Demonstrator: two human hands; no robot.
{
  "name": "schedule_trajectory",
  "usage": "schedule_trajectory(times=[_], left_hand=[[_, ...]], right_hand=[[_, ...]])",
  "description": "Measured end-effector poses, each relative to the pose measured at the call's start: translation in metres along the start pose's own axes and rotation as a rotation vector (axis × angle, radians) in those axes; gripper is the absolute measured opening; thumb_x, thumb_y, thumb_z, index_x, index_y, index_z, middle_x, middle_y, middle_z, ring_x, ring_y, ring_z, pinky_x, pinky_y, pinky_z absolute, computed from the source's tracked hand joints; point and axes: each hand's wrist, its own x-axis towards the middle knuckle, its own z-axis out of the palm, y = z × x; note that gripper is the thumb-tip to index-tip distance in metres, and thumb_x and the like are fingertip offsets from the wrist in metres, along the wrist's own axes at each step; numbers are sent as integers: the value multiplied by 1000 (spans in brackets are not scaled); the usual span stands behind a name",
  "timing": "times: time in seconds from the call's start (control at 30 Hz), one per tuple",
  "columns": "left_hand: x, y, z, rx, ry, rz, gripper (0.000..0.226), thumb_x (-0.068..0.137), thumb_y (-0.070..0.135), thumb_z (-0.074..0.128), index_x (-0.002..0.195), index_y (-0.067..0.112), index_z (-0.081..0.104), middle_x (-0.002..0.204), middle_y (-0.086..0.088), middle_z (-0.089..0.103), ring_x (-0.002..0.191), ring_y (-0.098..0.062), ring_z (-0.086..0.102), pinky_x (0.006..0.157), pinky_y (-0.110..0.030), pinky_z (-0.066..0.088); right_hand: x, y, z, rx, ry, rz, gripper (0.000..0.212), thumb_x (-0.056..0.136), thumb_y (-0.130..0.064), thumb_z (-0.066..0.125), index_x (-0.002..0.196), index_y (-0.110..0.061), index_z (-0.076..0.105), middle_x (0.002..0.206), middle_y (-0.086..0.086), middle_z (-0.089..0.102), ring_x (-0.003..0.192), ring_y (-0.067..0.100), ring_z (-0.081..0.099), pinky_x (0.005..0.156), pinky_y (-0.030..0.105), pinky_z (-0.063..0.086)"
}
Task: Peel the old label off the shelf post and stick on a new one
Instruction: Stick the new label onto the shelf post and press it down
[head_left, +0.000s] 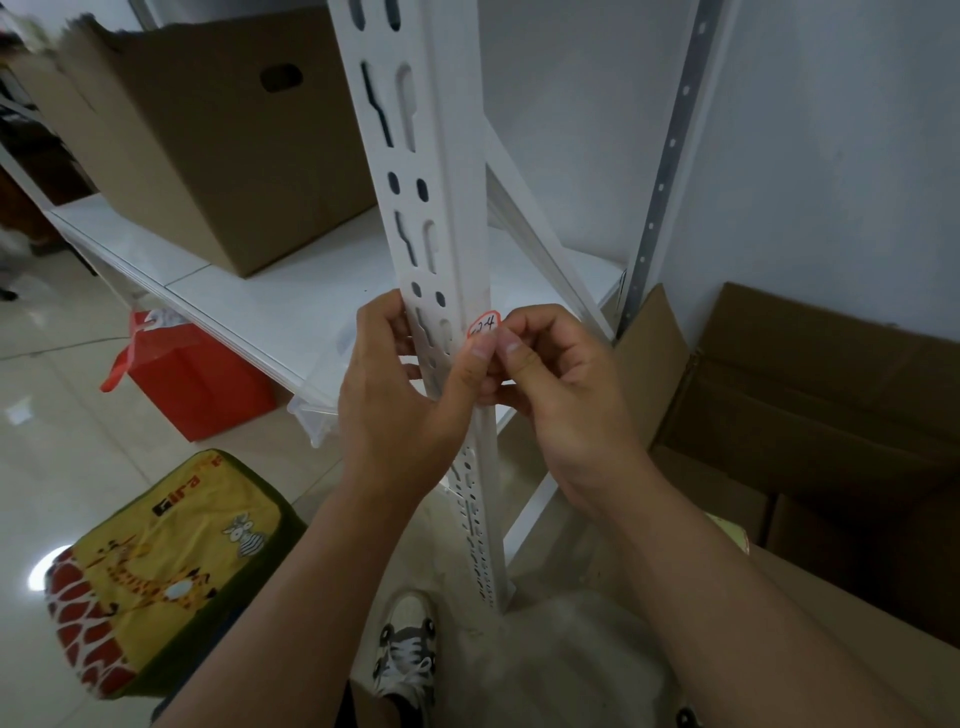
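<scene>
- A white slotted shelf post (441, 249) is seen running from the top centre of the frame down to the floor at lower centre.
- A small label (484, 325) with a red edge and handwritten marks (not clearly legible) is found on the post's front edge, just right of centre.
- The post is wrapped by the left hand (400, 384) from the left, its fingers curled behind the metal and its thumb laid up against the label's lower edge.
- The label's lower right edge is met by the right hand (561, 379), whose thumb and forefinger are pinched together there; whether the label is lifted cannot be told.
- A cardboard box (208, 140) is seen on the white shelf (291, 306) at upper left.
- A red bag (192, 379) is seen on the floor below the shelf, and a yellow giraffe-print cushion (161, 566) at lower left.
</scene>
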Motion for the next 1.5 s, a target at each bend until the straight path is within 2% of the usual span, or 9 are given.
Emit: schedule_trajectory(times=[0.13,0.23,0.33,0.6,0.97,1.13,1.23,1.33,1.5], left_hand=[[0,7,4,55,34,-55,54,76,64,59,105,22,40,87,23,47,74,0,57,59,-7,47],[3,8,4,89,55,-55,56,80,61,58,104,12,47,87,13,52,72,-8,58,55,-9,47],[4,6,3,104,46,-17,60,83,59,58,107,5,50,92,6,56,77,-15,64,56,-16,49],[1,8,3,109,44,-11,54,87,56,55,109,8,49,91,9,56,73,-11,61,54,-10,47],[0,9,3,100,45,-18,37,89,54,56,107,25,44,91,12,59,74,-7,63,57,-22,53],[1,6,3,75,55,-24,46,88,54,57,109,14,50,92,11,59,73,-6,61,57,-22,53],[3,3,2,51,31,-31,53,84,57,58,109,11,49,90,10,55,74,-9,61,57,-20,52],[3,3,3,68,16,-15,62,81,59,60,110,6,49,93,5,54,76,-12,61,57,-16,50],[6,1,1,82,20,-18,59,81,56,62,108,4,51,92,6,57,76,-12,63,56,-14,52]], right_hand=[[0,-1,0,-3,-1,2,10,91,-16,58,93,-7,60,81,3,67,76,19,65,71,31,60],[0,-1,1,2,2,-6,13,93,-12,56,94,0,58,81,14,64,70,20,63,71,35,59],[0,-1,0,-13,0,-5,10,95,-10,54,93,0,58,81,15,63,69,19,62,71,34,59],[2,1,2,-20,20,-14,12,95,-9,54,94,2,57,81,16,62,67,18,62,68,31,59],[1,-2,2,5,14,-9,9,95,-8,54,90,-2,57,78,14,60,65,16,60,65,27,57],[2,-3,2,8,10,4,10,95,-7,54,87,-6,59,72,6,61,63,14,60,66,27,57],[1,-4,3,7,13,11,9,95,-6,54,89,-2,59,73,6,63,61,12,61,64,24,57],[1,-4,2,-6,22,27,9,94,-8,55,92,-1,61,69,-4,67,62,8,64,64,23,58],[3,-4,2,27,41,49,8,92,-7,59,88,-3,62,71,4,69,63,14,65,67,29,59]])
